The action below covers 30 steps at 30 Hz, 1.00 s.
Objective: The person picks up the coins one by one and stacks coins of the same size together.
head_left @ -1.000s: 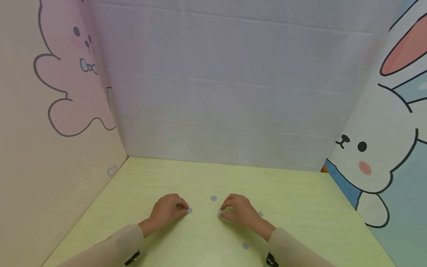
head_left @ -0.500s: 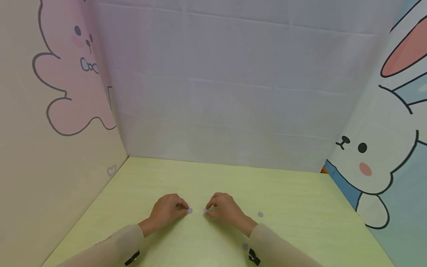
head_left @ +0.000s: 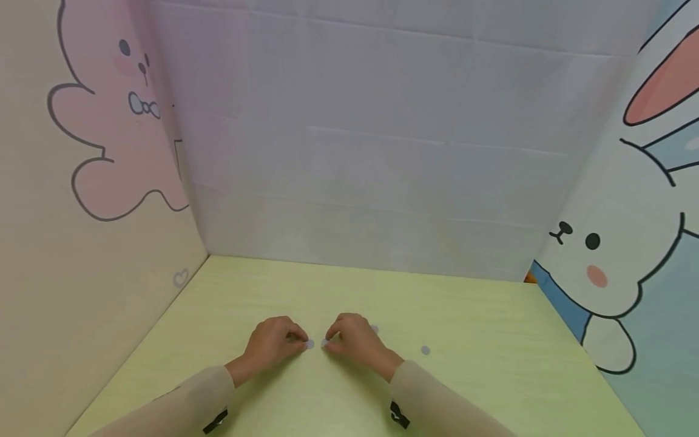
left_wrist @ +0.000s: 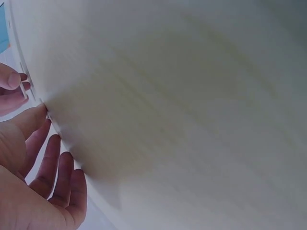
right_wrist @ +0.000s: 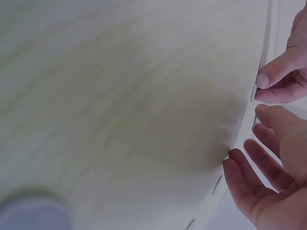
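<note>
Small pale grey-lilac round discs lie about on the table. My left hand (head_left: 274,343) pinches one disc (head_left: 310,343) by its left edge between thumb and forefinger, low at the table surface. Just to the right, my right hand (head_left: 356,343) pinches a second disc (head_left: 324,343) the same way. A narrow gap separates the two discs. In the left wrist view the left fingers (left_wrist: 36,122) meet near the tabletop, and the other hand's fingertips (left_wrist: 9,84) show beyond. The right wrist view has both hands close together, the right fingers (right_wrist: 254,170) spread loosely behind the pinch.
One loose disc (head_left: 374,329) shows just behind the right hand, another (head_left: 425,350) lies farther right. A blurred disc (right_wrist: 36,215) fills a corner of the right wrist view. The pale yellow table (head_left: 464,309) is enclosed by a white back sheet (head_left: 371,152) and cartoon-printed sides.
My right hand has slid left with its disc, close to the left hand's disc. A loose disc appeared behind it; another near the front went under the right sleeve. My left hand stayed still.
</note>
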Available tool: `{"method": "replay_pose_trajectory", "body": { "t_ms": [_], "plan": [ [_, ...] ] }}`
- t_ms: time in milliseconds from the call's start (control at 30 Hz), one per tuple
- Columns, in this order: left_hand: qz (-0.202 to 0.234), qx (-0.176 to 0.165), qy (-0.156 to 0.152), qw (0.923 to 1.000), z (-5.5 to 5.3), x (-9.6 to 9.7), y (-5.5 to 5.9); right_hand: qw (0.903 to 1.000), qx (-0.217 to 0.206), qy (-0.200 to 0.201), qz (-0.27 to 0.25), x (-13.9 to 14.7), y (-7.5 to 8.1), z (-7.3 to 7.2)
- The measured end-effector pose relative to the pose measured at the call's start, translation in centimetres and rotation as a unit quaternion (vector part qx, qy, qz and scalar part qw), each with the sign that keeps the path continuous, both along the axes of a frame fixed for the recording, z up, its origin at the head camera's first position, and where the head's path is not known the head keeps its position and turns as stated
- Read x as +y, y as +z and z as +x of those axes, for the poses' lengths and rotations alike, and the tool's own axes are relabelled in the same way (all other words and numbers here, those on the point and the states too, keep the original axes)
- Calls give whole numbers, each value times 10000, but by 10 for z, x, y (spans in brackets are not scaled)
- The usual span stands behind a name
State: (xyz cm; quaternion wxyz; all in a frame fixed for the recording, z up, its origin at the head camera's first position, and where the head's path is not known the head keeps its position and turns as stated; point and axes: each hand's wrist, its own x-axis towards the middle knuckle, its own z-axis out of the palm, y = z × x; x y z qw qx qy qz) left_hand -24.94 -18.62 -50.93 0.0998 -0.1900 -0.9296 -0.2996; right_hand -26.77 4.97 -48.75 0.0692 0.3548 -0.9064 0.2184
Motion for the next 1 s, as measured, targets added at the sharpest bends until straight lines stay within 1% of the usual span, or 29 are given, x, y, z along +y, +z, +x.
{"method": "replay_pose_trajectory", "body": {
  "t_ms": [133,300,367,533,667,833,1000],
  "plan": [
    [58,-4,-26,10000,1,0,2,10000,-31,-7,41,-6,1,-1],
    [73,-107,-49,9999,1,-1,3,9999,-12,-62,109,-14,1,-2],
    [85,-182,-28,9998,0,-2,2,9999,-34,-68,89,-17,1,-2],
    [120,-215,-43,9997,-1,-3,0,9999,-52,-96,70,-22,0,-1],
    [178,-256,-73,9995,1,-3,4,9999,-13,-127,48,-25,-3,-2],
    [206,-254,-82,9994,2,-3,5,9997,-75,-250,7,-28,-5,-2],
    [186,-238,-71,9995,0,-4,4,9989,-133,-439,73,-31,-5,0]
  ]
}}
